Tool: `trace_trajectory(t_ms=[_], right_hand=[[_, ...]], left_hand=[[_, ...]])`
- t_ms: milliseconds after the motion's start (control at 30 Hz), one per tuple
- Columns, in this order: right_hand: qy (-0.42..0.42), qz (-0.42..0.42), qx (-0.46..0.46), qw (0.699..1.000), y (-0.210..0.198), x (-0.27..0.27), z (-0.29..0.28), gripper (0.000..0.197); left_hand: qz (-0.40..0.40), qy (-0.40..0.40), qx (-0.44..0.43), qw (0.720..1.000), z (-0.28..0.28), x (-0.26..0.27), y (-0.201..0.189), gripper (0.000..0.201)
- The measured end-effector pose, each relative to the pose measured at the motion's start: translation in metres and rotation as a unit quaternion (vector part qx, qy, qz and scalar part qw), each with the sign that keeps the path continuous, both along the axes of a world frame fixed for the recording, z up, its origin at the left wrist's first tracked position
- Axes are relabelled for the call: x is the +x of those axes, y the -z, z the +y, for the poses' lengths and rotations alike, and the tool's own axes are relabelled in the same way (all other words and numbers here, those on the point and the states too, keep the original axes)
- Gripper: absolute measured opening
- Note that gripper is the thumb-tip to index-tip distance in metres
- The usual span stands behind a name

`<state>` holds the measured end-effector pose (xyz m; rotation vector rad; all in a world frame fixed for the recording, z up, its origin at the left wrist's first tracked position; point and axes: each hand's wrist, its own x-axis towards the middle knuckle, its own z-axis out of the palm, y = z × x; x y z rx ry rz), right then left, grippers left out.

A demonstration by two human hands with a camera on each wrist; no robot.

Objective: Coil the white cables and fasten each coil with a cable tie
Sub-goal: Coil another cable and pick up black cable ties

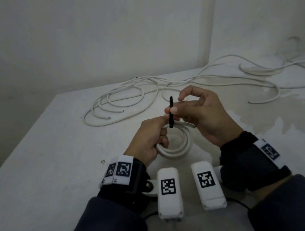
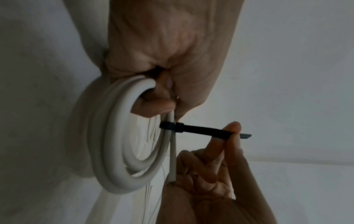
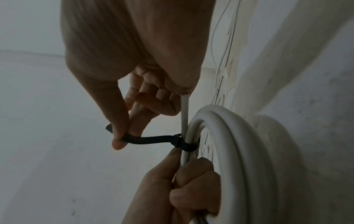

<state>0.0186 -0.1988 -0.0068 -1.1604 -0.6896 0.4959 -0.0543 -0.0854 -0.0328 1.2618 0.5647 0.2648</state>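
Two grips at frame centre: left hand clamps white coil steady, so right hand pinching black cable tie can cinch it.

Coil on table between hands, loose cables behind it

White coil bound by a black cable tie; white loose cables on a white table; black-and-white square-patterned markers on wrist units.
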Motion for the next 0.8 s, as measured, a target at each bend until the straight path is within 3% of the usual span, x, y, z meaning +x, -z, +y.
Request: trace_trajectory(t_ms=[167, 367, 467, 633, 800], right_hand=[[0.025, -0.011, -0.017, 0.999, 0.002, 0.007, 0.001, 0.019], [0.079, -0.108, -0.082, 0.988, 0.009, 0.011, 0.004, 0.003], [0.101, -0.096, -0.082, 0.987, 0.012, 0.016, 0.004, 0.008], [0.112, -0.091, -0.073, 0.987, 0.012, 0.016, 0.004, 0.015], [0.138, -0.067, -0.069, 0.986, 0.013, 0.016, 0.007, 0.017]], left_hand=[[-0.044, -0.015, 0.064, 0.997, -0.001, -0.001, 0.007, 0.031], [-0.061, 0.043, 0.034, 0.997, 0.002, -0.004, 0.006, 0.036], [-0.074, 0.071, 0.058, 0.993, 0.001, -0.004, 0.006, 0.035], [-0.078, 0.072, 0.154, 0.982, -0.002, -0.004, 0.005, 0.017], [-0.08, 0.025, 0.197, 0.977, -0.003, -0.001, 0.002, 0.011]])
